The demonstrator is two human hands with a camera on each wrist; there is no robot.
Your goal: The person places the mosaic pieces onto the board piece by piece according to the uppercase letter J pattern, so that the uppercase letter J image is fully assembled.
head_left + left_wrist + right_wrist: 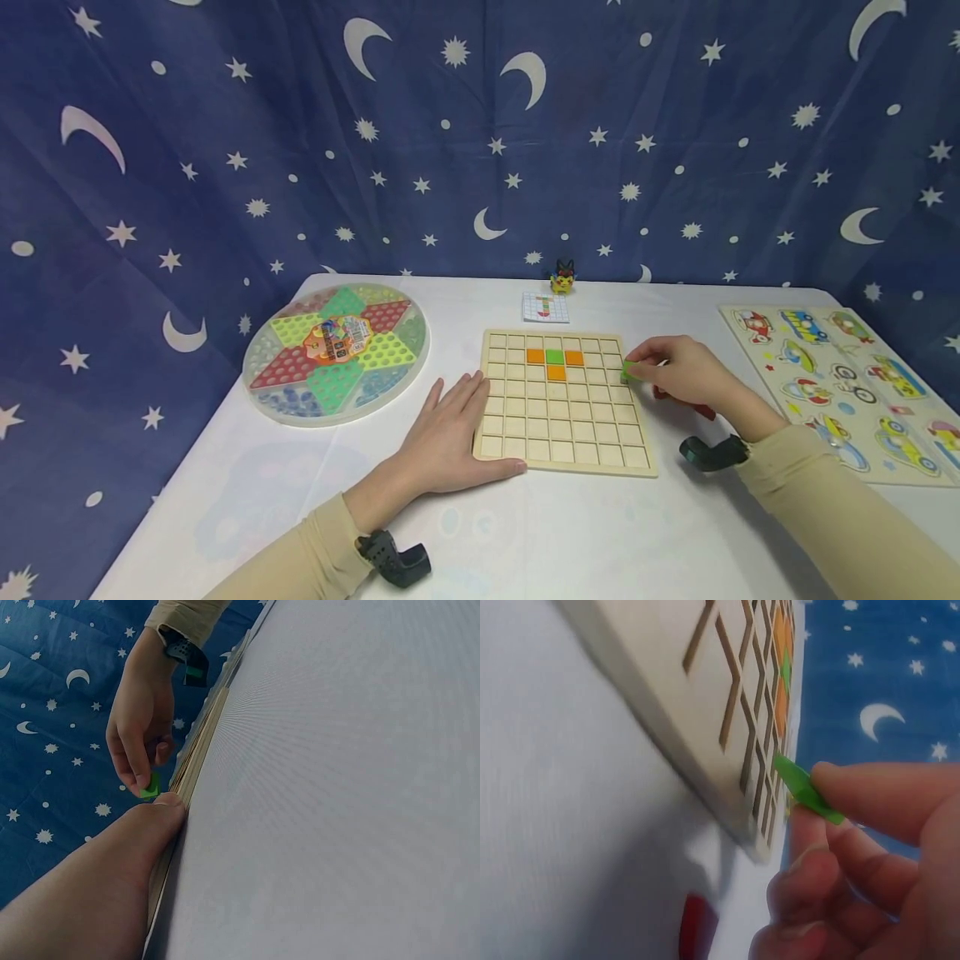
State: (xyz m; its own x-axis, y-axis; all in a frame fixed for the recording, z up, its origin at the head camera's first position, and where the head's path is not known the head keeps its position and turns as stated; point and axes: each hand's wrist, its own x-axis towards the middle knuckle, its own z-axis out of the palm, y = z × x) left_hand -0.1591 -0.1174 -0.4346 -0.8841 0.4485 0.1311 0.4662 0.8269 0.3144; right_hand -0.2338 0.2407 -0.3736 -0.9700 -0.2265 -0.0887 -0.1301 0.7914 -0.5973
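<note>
A wooden grid board (570, 425) lies on the white table, with three orange tiles (557, 372) and one green square (554, 357) set in its upper cells. My right hand (678, 367) pinches a small green tile (804, 789) between thumb and fingertips, over the board's right edge. My left hand (450, 442) lies along the board's left edge with fingers extended, its thumb at the lower left corner. Beneath the right hand, a red piece (697, 926) shows on the table, partly hidden by that hand in the head view.
Behind the board lies a pattern card (546, 307), with a small yellow figurine (562, 277) near it. A round Chinese checkers board (337, 354) sits at the left. A picture puzzle board (847, 392) with vehicles lies at the right. A starry blue curtain (450, 150) hangs behind.
</note>
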